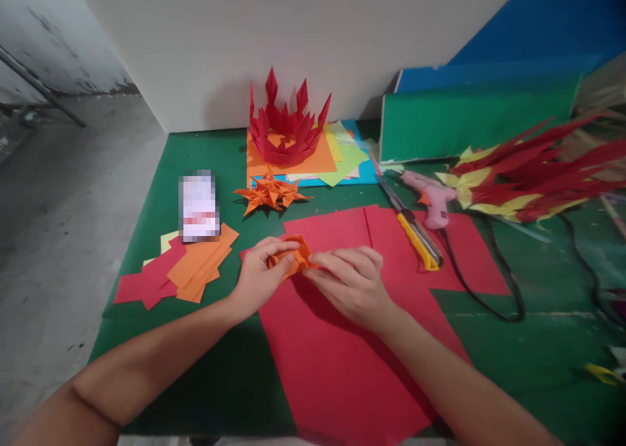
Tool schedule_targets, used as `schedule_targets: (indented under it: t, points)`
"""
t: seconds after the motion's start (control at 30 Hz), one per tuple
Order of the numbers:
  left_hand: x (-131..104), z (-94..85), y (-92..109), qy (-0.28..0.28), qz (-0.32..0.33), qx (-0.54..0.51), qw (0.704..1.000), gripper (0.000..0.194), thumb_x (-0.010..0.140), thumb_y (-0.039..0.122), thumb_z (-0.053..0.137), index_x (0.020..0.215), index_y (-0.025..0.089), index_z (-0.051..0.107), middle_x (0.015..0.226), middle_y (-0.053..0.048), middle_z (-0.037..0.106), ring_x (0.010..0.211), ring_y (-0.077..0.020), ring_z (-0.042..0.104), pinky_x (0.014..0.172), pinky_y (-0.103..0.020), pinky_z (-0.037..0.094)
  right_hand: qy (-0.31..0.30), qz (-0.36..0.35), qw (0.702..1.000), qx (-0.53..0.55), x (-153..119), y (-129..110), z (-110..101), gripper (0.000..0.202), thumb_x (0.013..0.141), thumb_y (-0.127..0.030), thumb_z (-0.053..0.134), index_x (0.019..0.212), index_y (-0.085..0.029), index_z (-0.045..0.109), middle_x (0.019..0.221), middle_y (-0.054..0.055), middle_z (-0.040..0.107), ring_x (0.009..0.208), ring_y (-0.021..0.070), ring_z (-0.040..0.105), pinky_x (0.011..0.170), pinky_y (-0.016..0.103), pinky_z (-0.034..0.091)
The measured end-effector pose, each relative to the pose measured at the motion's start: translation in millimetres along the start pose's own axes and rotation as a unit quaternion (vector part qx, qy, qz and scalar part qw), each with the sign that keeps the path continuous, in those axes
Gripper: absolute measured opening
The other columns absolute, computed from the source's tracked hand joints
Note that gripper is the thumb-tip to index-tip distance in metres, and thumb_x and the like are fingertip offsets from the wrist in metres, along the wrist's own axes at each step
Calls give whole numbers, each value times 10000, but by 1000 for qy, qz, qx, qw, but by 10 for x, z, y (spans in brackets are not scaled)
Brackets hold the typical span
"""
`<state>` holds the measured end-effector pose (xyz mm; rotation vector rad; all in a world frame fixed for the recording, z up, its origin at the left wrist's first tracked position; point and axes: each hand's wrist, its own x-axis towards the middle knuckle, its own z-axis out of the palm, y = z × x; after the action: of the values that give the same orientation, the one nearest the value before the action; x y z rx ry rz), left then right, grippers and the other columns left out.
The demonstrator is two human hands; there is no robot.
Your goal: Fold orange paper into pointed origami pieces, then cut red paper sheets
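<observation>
Between my two hands is a small folded piece of orange paper (292, 261), held above large red paper sheets (337, 368). The fingers and thumb of my left hand (261, 270) close on its left side. At its right edge, my right hand (355, 283) pinches the paper with its fingertips. Part of the folded piece is hidden behind the fingers. Just beyond my hands lies a cluster of spiky orange paper stars (271, 193). Left of my left hand, orange paper strips (200, 263) overlap red strips (147, 286).
A red paper crown (286, 133) stands on coloured sheets (337, 152) at the back. To the right lie a yellow box cutter (415, 234), a pink glue gun (433, 198) with a black cord, and red-and-yellow paper flames (528, 172). A phone (199, 206) lies at left.
</observation>
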<state>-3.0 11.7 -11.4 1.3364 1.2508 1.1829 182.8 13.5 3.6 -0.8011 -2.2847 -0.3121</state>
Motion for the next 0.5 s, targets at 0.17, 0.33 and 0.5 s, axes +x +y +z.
schedule_targets:
  t: [0.17, 0.33, 0.5]
  points:
    - [0, -3, 4, -2, 0, 4, 1000, 132, 766, 212, 661, 877, 208, 732, 904, -56, 676, 863, -162, 640, 834, -322, 503, -2, -10, 1000, -4, -19, 11, 13, 127, 866, -168, 613, 833, -261, 694, 896, -28, 723, 884, 148, 515, 867, 327, 338]
    - [-7, -7, 9, 0, 2, 30, 1000, 121, 761, 192, 663, 864, 205, 725, 894, -50, 685, 858, -161, 646, 823, -321, 510, -1, -14, 1000, 0, -9, 9, -1, 142, 869, -163, 606, 819, -269, 686, 897, -29, 718, 882, 146, 526, 860, 326, 332]
    - [-10, -9, 19, -1, 4, 37, 999, 121, 758, 174, 662, 855, 217, 720, 888, -43, 691, 857, -162, 642, 820, -330, 511, -17, -9, 1000, 0, 12, -3, -32, 151, 848, -169, 626, 840, -311, 677, 918, -40, 706, 882, 157, 518, 846, 332, 347]
